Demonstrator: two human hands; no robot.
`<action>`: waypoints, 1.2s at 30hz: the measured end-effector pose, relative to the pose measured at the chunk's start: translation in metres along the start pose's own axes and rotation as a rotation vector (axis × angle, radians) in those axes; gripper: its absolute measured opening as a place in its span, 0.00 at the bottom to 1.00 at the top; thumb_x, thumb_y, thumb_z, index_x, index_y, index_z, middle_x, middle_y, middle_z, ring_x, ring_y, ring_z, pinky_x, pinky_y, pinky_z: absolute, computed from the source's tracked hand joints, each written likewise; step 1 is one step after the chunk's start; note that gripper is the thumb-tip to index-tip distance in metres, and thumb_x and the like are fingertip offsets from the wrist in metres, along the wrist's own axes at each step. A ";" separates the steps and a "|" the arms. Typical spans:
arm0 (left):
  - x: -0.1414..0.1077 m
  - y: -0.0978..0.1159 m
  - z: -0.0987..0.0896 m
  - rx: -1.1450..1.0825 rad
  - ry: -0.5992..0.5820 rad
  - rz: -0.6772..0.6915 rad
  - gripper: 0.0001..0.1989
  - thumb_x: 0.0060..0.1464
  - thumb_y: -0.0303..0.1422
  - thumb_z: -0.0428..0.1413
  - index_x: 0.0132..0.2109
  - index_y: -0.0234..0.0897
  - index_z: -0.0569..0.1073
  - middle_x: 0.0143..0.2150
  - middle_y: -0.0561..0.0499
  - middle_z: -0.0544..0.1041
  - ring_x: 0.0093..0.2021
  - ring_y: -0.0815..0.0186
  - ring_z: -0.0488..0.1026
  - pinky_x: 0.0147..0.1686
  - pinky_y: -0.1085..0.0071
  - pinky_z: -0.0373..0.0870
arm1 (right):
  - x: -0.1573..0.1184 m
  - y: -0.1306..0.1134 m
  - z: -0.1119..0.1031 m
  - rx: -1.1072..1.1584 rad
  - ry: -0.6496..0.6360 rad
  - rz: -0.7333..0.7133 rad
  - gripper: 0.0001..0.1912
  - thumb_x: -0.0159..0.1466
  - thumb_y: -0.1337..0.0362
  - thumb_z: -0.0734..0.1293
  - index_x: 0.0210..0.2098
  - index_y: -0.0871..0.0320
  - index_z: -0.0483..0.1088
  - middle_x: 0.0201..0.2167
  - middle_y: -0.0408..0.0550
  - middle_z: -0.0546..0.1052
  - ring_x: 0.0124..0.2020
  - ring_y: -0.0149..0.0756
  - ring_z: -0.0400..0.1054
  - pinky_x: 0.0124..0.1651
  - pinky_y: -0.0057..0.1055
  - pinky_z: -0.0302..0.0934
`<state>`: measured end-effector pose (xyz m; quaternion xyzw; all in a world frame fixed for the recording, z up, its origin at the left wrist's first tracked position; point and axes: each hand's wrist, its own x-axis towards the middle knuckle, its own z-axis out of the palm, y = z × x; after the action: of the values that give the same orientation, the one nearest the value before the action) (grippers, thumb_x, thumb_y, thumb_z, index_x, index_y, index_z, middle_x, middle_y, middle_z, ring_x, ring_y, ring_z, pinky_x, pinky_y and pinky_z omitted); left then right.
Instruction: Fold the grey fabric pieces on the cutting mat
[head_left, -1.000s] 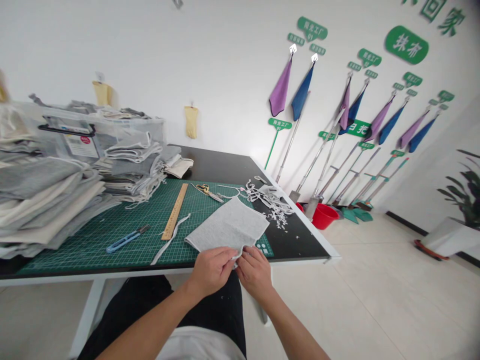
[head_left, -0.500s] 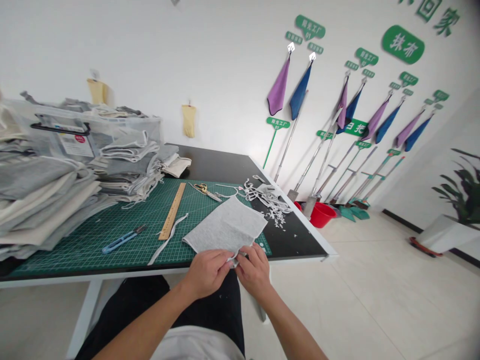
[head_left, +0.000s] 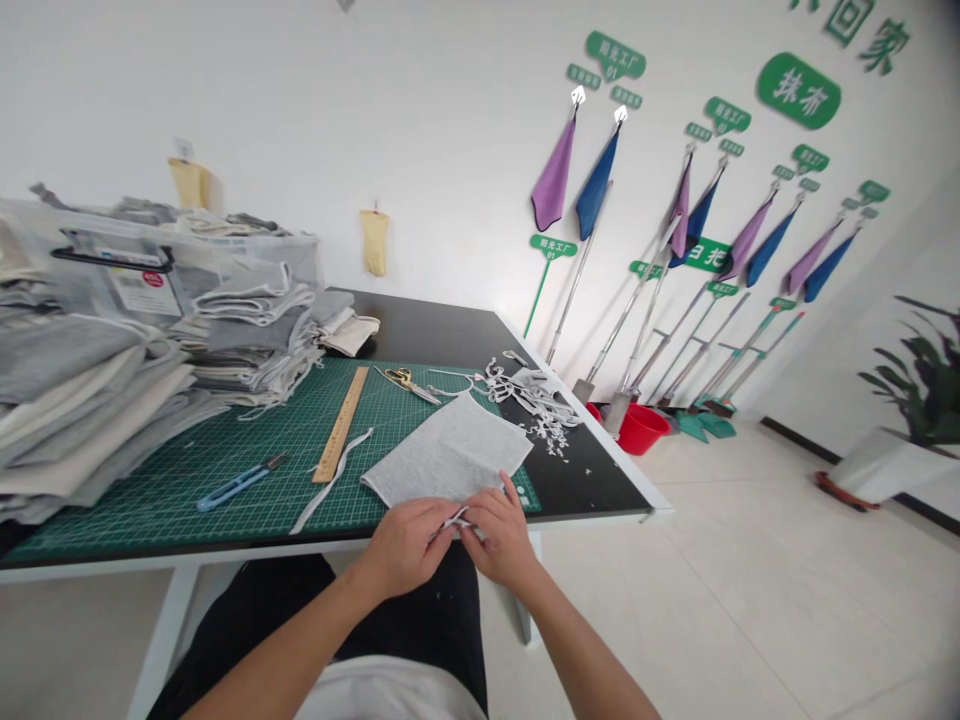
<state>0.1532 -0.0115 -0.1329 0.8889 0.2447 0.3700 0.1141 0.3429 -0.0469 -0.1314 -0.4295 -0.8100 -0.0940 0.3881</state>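
Note:
A light grey piece of fabric [head_left: 448, 450] lies on the green cutting mat [head_left: 259, 440], its near edge gathered at the table's front. My left hand [head_left: 411, 540] pinches that edge from the left. Close beside it, my right hand [head_left: 496, 530] grips the same edge between thumb and fingers, with the index finger raised. The pinched part is partly hidden by my fingers. Left of the fabric are a white fabric strip [head_left: 332, 482] and a wooden ruler [head_left: 341, 424]. Gold-handled scissors [head_left: 409, 382] rest beyond it, and a blue utility knife [head_left: 240, 483] lies further left.
Tall stacks of folded grey and cream fabric [head_left: 82, 410] and a clear plastic bin [head_left: 247, 255] occupy the left side. Fabric scraps [head_left: 532, 392] are heaped near the table's right edge. A red bucket [head_left: 642, 430] and mops stand along the wall.
Both hands have shifted slightly left along the fabric's near edge and sit closer together. My right index finger has lifted. The fabric stays nearly in place.

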 end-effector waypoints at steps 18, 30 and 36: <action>-0.004 0.002 -0.003 0.097 0.015 0.081 0.14 0.58 0.28 0.49 0.49 0.37 0.72 0.47 0.46 0.79 0.48 0.62 0.75 0.50 0.63 0.72 | -0.014 -0.002 0.002 -0.046 0.066 -0.033 0.07 0.60 0.69 0.63 0.36 0.52 0.70 0.45 0.47 0.76 0.48 0.39 0.68 0.66 0.51 0.44; -0.008 -0.004 -0.015 0.266 -0.177 0.058 0.19 0.58 0.33 0.52 0.57 0.38 0.68 0.56 0.46 0.74 0.57 0.60 0.68 0.59 0.57 0.63 | -0.029 0.004 -0.018 0.006 -0.032 -0.035 0.10 0.62 0.67 0.65 0.43 0.55 0.68 0.49 0.51 0.75 0.54 0.40 0.66 0.65 0.50 0.49; -0.013 -0.005 0.002 0.462 -0.194 0.101 0.22 0.58 0.33 0.52 0.59 0.38 0.66 0.61 0.45 0.70 0.62 0.54 0.63 0.60 0.53 0.57 | -0.020 0.038 -0.029 0.053 0.109 0.198 0.11 0.65 0.65 0.63 0.47 0.55 0.70 0.48 0.53 0.76 0.55 0.42 0.67 0.60 0.48 0.58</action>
<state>0.1450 -0.0138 -0.1445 0.9339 0.2659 0.2224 -0.0879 0.3944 -0.0496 -0.1328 -0.4913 -0.7434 -0.0568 0.4503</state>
